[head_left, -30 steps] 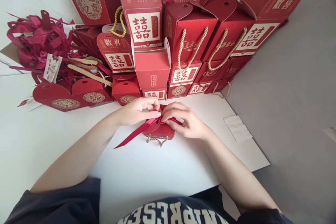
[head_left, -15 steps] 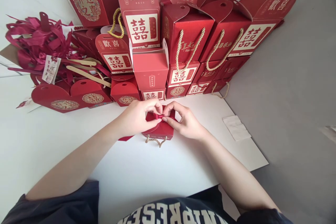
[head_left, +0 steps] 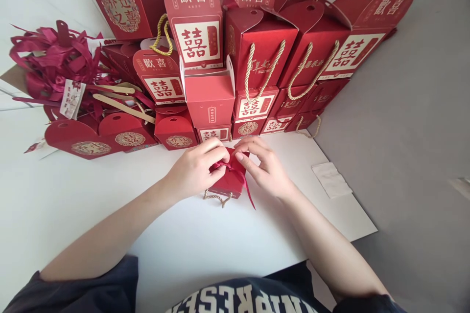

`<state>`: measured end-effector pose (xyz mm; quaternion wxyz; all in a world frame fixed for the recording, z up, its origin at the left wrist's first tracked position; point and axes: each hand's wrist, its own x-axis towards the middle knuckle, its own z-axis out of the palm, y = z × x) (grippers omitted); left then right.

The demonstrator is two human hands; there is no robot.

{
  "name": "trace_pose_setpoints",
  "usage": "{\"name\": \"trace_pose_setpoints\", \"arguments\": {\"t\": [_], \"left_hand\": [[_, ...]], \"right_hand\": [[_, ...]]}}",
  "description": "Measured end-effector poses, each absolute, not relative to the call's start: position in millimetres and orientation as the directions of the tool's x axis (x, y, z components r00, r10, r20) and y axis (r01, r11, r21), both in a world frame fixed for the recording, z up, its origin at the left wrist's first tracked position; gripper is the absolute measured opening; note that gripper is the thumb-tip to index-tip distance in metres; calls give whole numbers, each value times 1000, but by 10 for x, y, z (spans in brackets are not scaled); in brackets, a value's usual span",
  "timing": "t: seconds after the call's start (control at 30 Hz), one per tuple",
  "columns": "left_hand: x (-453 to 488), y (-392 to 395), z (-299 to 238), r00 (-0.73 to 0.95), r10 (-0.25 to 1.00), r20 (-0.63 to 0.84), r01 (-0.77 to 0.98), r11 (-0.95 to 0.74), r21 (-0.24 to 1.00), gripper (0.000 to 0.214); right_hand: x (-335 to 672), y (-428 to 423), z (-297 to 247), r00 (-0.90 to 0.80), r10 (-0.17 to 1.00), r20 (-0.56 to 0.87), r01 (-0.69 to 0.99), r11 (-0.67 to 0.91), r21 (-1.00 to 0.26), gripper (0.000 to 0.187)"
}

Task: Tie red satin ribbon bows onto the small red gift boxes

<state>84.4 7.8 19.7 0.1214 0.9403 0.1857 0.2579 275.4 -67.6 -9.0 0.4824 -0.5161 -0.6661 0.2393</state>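
Note:
A small red gift box (head_left: pixel 224 187) sits on the white table, with a twisted gold cord handle (head_left: pixel 216 199) hanging at its near side. Across its top lies a dark red ribbon (head_left: pixel 240 176), one tail trailing down past the box's right edge. My left hand (head_left: pixel 198 167) pinches the ribbon at the middle of the box top, where the fingers partly cover it. On the other side, my right hand (head_left: pixel 266 166) hovers by the box's right edge, thumb and fingers apart, with nothing visible between them.
Stacked red gift boxes (head_left: pixel 262 34) stand along the back. A heap of dark red ribbons (head_left: pixel 55 63) lies at the left among boxes, with beige strips (head_left: pixel 123 107) beside it. White folded paper (head_left: pixel 331 179) rests near the table's right edge, by a grey wall (head_left: pixel 414 122).
My right hand has let go of the ribbon and moved slightly right, its fingers spreading. A ribbon tail now hangs down at the right. My left hand still pinches the ribbon.

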Motion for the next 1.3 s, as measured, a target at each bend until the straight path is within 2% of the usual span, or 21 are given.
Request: {"name": "trace_pose_setpoints", "arguments": {"t": [0.07, 0.17, 0.27, 0.33, 0.53, 0.6, 0.67, 0.73, 0.87, 0.97, 1.07, 1.13, 1.3], "left_hand": [[839, 95, 195, 807, 359, 469, 246, -926, 286, 12], [835, 93, 192, 811, 308, 497, 212, -947, 242, 14], [826, 85, 190, 821, 252, 512, 190, -967, 171, 14], [822, 80, 185, 829, 234, 508, 197, -972, 128, 14], [838, 54, 204, 801, 360, 479, 310, -933, 183, 13], [835, 49, 267, 775, 422, 471, 397, -904, 158, 12], [818, 47, 359, 741, 513, 433, 509, -850, 134, 20], [790, 48, 450, 714, 615, 334, 588, -786, 189, 32], [755, 65, 520, 670, 736, 96, 634, -634, 443, 38], [762, 114, 480, 646, 763, 31, 606, -537, 587, 32], [760, 189, 434, 682, 730, -38, 535, -464, 706, 26], [747, 232, 425, 707, 704, -70, 513, -442, 735, 25], [696, 276, 492, 751, 652, -102, 513, -479, 713, 20]], "right_hand": [[2765, -662, -118, 24, 945, 326, 423, 286, -860, 11], [2753, -655, -135, -26, 975, 220, 282, 219, -934, 10], [2721, -668, -123, -24, 983, 181, 171, 182, -968, 9], [2696, -683, -120, 32, 985, 171, 169, 164, -972, 8], [2622, -717, -133, 173, 951, 258, 288, 201, -936, 10], [2611, -723, -128, 172, 945, 280, 308, 218, -926, 9], [2609, -726, -119, 161, 946, 281, 318, 219, -922, 8], [2610, -725, -110, 155, 947, 282, 337, 218, -916, 7], [2614, -723, -106, 142, 941, 308, 384, 235, -893, 7], [2622, -728, -109, 124, 937, 327, 404, 253, -879, 8], [2637, -738, -106, 100, 941, 324, 404, 259, -877, 8], [2651, -744, -99, 89, 948, 306, 387, 250, -888, 9], [2704, -748, -66, 113, 950, 290, 375, 230, -898, 8]]}}
